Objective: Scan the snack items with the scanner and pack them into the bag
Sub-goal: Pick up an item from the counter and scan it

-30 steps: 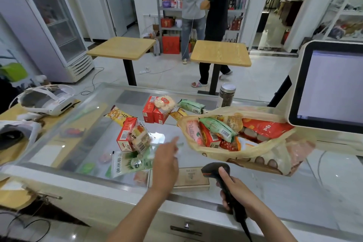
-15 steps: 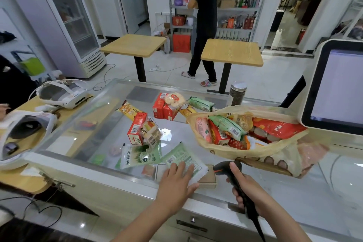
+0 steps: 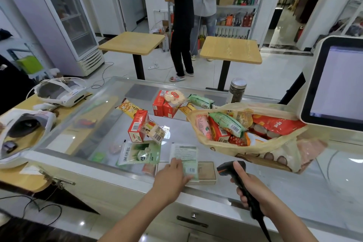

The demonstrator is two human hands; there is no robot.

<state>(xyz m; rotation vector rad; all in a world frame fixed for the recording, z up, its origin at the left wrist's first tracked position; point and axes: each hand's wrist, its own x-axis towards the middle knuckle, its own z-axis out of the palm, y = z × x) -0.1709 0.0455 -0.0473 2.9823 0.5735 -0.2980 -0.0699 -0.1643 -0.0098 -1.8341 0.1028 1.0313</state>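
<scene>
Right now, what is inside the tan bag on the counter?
The bag shows a green packet, a red carton, a pink packet and a large red packet on top. Whatever lies beneath them is covered.

both bare forearms reach forward from the near edge. the left hand lies palm down, fingers nearly straight and flat on a green packet, thumb stretched right along its near end. the right hand curls round the handle of the scanner, thumb lying up along its head.
</scene>
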